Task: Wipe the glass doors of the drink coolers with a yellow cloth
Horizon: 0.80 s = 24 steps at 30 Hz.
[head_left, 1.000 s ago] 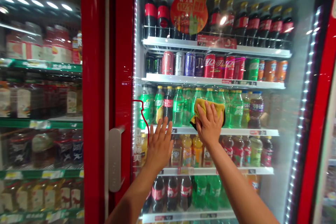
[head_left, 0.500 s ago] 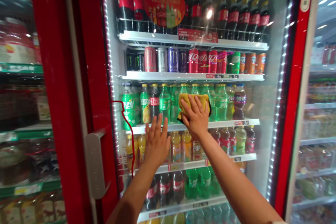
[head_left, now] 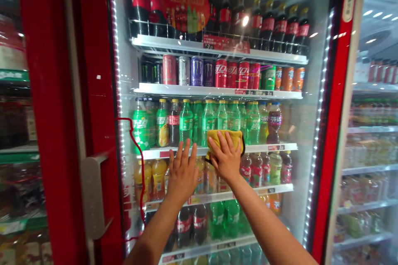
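A yellow cloth point(head_left: 214, 143) with a dark edge lies folded against the glass door point(head_left: 289, 122) of a drinks fridge. Spread over it, my right hand point(head_left: 228, 157) presses it flat to the glass, in front of the third shelf's lower edge. My left hand point(head_left: 182, 176) is at the glass to its left, fingers apart and pointing up, with nothing in it. Whether that palm touches the glass I cannot tell. Behind the door stand green soda bottles point(head_left: 185, 120), partly covered by the cloth.
A grey door handle point(head_left: 93, 198) sticks out from the red frame point(head_left: 99, 91) on the left. Inside, cans point(head_left: 220, 73) and cola bottles point(head_left: 224, 16) line the upper shelves. A round red sticker point(head_left: 186, 4) is on the glass. Another stocked fridge point(head_left: 367, 128) stands at right.
My right hand and the cloth have slid down the glass, from the green bottles to the shelf edge. My left hand keeps nearly the same place. The view has turned slightly right.
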{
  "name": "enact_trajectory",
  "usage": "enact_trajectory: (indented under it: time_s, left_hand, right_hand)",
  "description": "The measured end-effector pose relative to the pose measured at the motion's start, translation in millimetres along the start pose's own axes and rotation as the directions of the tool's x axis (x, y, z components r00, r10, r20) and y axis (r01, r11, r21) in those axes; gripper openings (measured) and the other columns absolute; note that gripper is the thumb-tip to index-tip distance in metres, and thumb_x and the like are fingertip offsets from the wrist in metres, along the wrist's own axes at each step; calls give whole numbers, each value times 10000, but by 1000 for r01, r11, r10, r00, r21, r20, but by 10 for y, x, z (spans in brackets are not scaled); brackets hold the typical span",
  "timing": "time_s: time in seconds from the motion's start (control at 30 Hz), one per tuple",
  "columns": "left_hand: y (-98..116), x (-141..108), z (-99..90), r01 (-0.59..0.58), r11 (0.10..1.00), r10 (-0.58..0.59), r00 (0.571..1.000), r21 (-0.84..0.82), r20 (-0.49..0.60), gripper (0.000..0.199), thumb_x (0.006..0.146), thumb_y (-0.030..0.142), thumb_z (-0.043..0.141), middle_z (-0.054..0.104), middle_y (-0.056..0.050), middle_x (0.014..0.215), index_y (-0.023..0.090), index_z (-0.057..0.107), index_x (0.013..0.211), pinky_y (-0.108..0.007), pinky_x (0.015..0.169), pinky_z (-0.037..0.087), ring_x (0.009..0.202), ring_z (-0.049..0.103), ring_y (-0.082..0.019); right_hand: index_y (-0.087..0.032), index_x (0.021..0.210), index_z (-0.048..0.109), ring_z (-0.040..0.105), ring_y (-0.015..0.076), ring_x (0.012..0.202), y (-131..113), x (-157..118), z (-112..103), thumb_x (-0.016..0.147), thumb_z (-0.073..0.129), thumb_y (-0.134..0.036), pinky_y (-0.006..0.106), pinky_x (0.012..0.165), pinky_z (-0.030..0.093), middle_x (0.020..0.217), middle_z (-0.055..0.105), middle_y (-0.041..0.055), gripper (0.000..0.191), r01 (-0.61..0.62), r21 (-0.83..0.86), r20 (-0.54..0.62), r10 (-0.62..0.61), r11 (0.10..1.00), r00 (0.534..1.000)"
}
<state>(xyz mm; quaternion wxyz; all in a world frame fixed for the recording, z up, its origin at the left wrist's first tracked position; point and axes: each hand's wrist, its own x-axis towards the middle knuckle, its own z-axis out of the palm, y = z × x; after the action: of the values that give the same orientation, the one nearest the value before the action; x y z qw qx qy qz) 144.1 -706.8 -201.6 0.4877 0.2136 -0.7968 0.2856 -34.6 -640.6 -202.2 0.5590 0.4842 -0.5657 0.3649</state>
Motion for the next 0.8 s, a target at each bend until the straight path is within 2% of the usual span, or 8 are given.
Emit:
enact_trajectory:
  time_s: [0.1,0.2,0.3,0.4,0.47,0.53,0.67,0.8]
  left_hand:
    - [101,90,48,-8,1000,8,1000,-23,-8,781,945,325,590,228,-135,1686,182,220,1618,-576,1279,121,1576,140,-317]
    - [203,118,106,-15,999,14,1000,-29,-12,804,940,329,599,216,-130,1689,184,201,1623,-567,1284,108,1578,132,-312]
    - [294,76,159,-1,999,1,1000,-35,-3,802,945,346,594,215,-127,1690,190,198,1625,-562,1286,115,1576,146,-311]
    - [361,9,194,23,999,-22,1000,-40,5,816,945,359,599,224,-124,1689,196,182,1628,-555,1288,117,1574,160,-308]
    - [387,-21,204,26,999,-26,1000,-37,4,831,950,346,590,235,-127,1686,189,144,1633,-554,1287,121,1573,164,-305]
    - [403,-28,208,31,999,-31,1000,-27,-4,839,960,322,566,240,-134,1684,181,93,1637,-557,1282,142,1573,163,-306]
    - [437,12,226,50,999,-50,998,1,-32,852,967,298,543,203,-156,1691,179,32,1638,-576,1268,177,1573,157,-325]
    - [521,48,271,71,997,-69,995,26,-68,844,973,294,533,172,-174,1696,187,24,1638,-605,1261,167,1571,160,-338]
  right_hand:
    - [-372,1508,466,324,281,1511,248,364,-57,968,547,-385,606,1241,105,1604,439,45,547,10,-20,-13,-10,1000,1000]
    - [-363,1533,434,321,287,1510,575,482,-100,974,527,-372,596,1239,140,1618,415,40,567,-53,-41,-58,50,998,997]
    - [-357,1564,379,329,312,1505,750,223,-103,977,512,-344,623,1219,182,1631,388,58,602,-151,-37,-99,146,988,984]
    - [-353,1589,324,314,341,1512,661,-239,-85,982,507,-314,665,1196,191,1637,371,86,635,-218,-24,-120,213,976,970]
    - [-342,1592,322,297,352,1518,511,-465,-77,965,542,-299,680,1200,149,1627,389,100,666,-157,-13,-65,156,988,986]
    - [-349,1573,363,291,344,1521,380,-511,-79,946,585,-314,671,1216,97,1611,422,90,665,-53,24,4,53,998,999]
    - [-384,1525,436,311,295,1517,399,-114,-105,948,593,-353,623,1243,19,1602,446,39,598,85,78,45,-88,993,995]
    - [-383,1515,453,331,273,1510,701,210,-140,974,560,-371,587,1253,56,1601,448,29,552,39,59,-24,-38,997,999]
